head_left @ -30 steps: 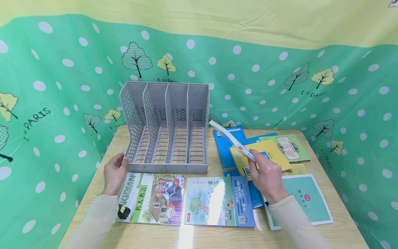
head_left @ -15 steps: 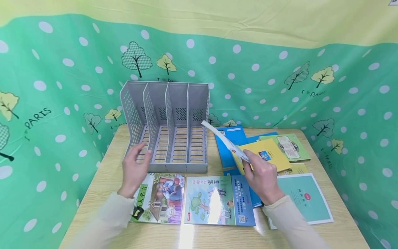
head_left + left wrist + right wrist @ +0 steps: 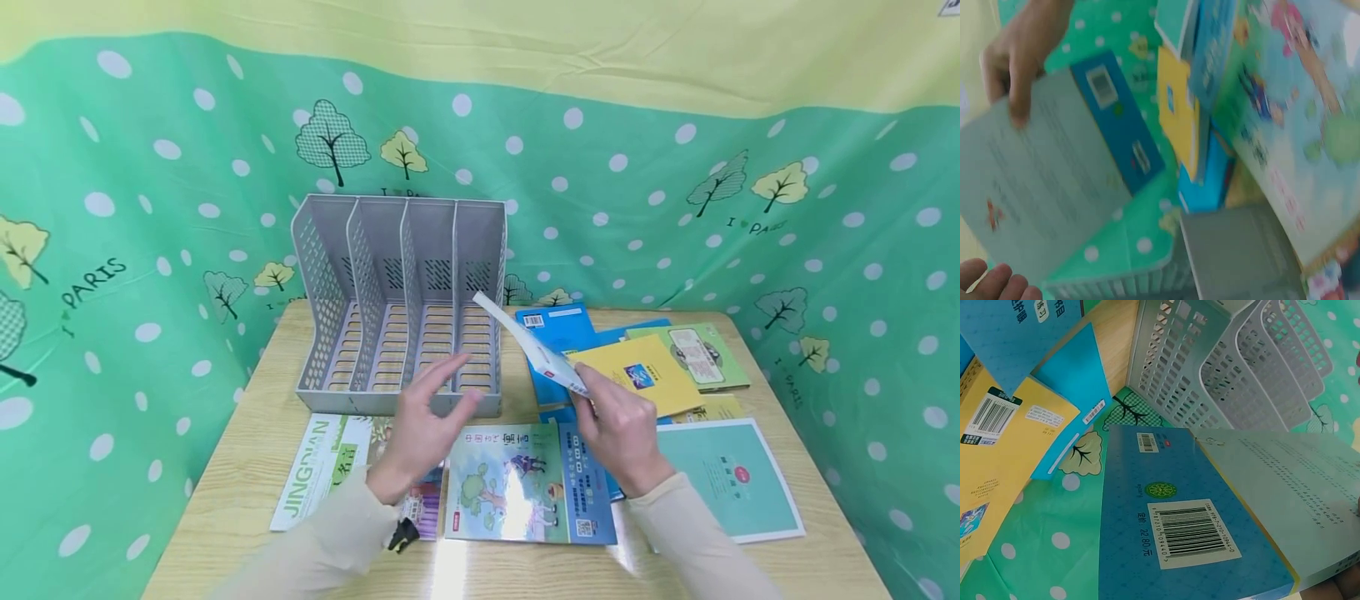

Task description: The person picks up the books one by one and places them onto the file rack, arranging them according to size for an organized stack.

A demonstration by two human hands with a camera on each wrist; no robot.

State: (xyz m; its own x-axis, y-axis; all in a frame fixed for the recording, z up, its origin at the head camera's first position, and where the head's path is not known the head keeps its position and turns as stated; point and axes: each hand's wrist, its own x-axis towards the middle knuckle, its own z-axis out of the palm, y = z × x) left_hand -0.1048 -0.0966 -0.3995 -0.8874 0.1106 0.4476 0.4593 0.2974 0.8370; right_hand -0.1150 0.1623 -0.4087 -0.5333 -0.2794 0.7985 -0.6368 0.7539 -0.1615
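Observation:
My right hand (image 3: 622, 429) grips a thin book (image 3: 525, 337) by its near end, thumb on the cover. In the head view the book is seen nearly edge-on, its far end overlapping the right side of a grey file organizer (image 3: 397, 404). The right wrist view shows the book's back cover (image 3: 1172, 469), blue with a barcode beside a pale green part. My left hand (image 3: 423, 425) holds nothing, thumb and fingers spread apart, close before the organizer's front edge. In the left wrist view its fingertips (image 3: 997, 284) appear near the book's lower corner.
Two picture-covered books lie in front: a green-and-white one (image 3: 303, 479), partly hidden by my left arm, and a blue one (image 3: 480, 517). At right lie a yellow book (image 3: 630, 367), blue books (image 3: 562, 325), a green book (image 3: 723, 358) and a teal book (image 3: 720, 483).
My left hand has left the organizer's left front corner and moved right towards the book. My right hand has shifted slightly left, and the book has turned to show more cover.

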